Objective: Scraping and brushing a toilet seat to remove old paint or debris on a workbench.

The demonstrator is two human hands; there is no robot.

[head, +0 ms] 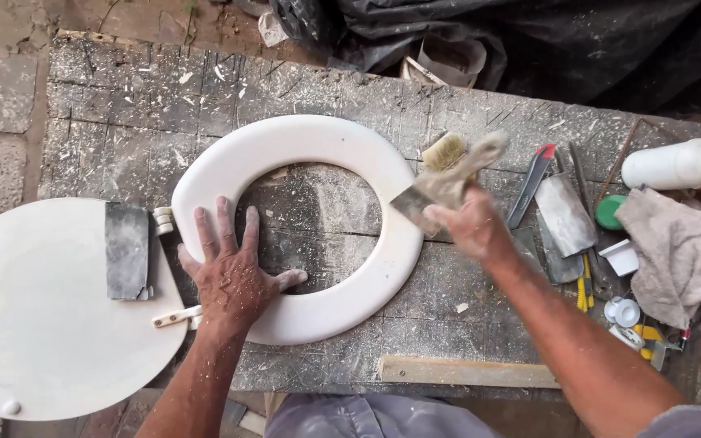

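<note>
The right hand (470,227) is clenched around the handle of a brush (448,166); its pale bristles stand just off the outer right edge of the seat (383,268), and hand and handle are blurred. The left hand (233,272) grasps nothing: it lies flat, fingers spread, across the lower left of that white oval ring, fingertips reaching into the hole. Pressed down like that, it probably pins the seat so it cannot slide on the dusty, scored board (123,122) beneath.

The seat lies flat in the middle of the board. Its lid (34,324) lies opened out to the left, overhanging the board's edge, joined by 2 white hinges, with a dark grey block (126,250) resting on it, perhaps parked there within reach.

Right of the brush, tools lie in a loose row: a red-tipped knife (531,182), a wide scraper (565,215), a yellow-handled tool (583,292). Beyond them sit a grey rag (675,251), a green cap (608,212), small white caps, and a white plastic bottle (675,165) on its side at the far right; any label is too small to tell. A wooden strip (468,372) lies along the near edge.
</note>
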